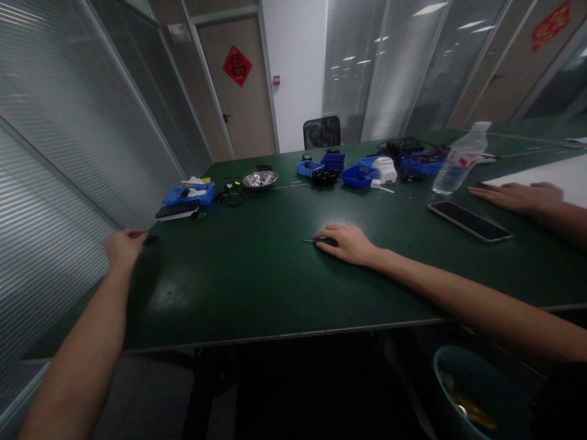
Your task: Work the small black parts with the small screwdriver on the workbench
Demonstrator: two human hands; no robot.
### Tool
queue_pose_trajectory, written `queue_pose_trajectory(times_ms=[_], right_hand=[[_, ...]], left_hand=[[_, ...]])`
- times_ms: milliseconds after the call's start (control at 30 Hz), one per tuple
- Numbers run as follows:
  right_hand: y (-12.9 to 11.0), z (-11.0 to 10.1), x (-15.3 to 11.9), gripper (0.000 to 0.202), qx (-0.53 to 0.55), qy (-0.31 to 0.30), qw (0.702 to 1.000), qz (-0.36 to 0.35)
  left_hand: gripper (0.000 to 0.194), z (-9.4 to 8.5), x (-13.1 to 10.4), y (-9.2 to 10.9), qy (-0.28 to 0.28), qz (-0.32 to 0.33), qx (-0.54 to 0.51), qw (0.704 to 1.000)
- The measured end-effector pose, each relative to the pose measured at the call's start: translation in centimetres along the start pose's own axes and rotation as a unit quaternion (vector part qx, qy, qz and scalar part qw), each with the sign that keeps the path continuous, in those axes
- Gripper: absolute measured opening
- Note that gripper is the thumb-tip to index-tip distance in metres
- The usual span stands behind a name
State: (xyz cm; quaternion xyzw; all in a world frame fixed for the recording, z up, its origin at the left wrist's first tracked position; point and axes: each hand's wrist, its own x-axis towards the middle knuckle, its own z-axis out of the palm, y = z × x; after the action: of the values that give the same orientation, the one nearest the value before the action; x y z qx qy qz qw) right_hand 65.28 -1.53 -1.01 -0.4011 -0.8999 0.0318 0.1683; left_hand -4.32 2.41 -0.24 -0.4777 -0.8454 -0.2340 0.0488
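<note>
My right hand [346,243] rests on the green table [257,269], its fingers closed around the black handle of a small screwdriver [326,242]. The tool's thin metal shaft points left, low over the tabletop. At the table's left side, my left hand [123,247] is raised with its fingers pinched together. A small black piece [151,240] sits at those fingertips; it is too dark to name.
A co-worker's hand [518,195] lies flat at the right, near a phone [470,221] and a water bottle [461,160]. Farther back are a metal bowl [260,180], a blue tray [172,197] and several blue bins [356,177]. Below stands a waste bin [443,354].
</note>
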Motion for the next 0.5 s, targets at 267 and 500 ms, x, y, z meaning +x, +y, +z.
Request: queue_pose_trajectory(times_ms=[267,500], right_hand=[[-0.08,0.06,-0.10,0.042,-0.007,0.002,1.000,0.004],[-0.09,0.01,-0.08,0.042,-0.008,0.002,1.000,0.002]], left_hand=[[0.041,0.36,0.54,0.05,-0.043,-0.079,0.032,0.995],[0.033,0.94,0.97,-0.52,-0.013,-0.052,0.010,0.999]])
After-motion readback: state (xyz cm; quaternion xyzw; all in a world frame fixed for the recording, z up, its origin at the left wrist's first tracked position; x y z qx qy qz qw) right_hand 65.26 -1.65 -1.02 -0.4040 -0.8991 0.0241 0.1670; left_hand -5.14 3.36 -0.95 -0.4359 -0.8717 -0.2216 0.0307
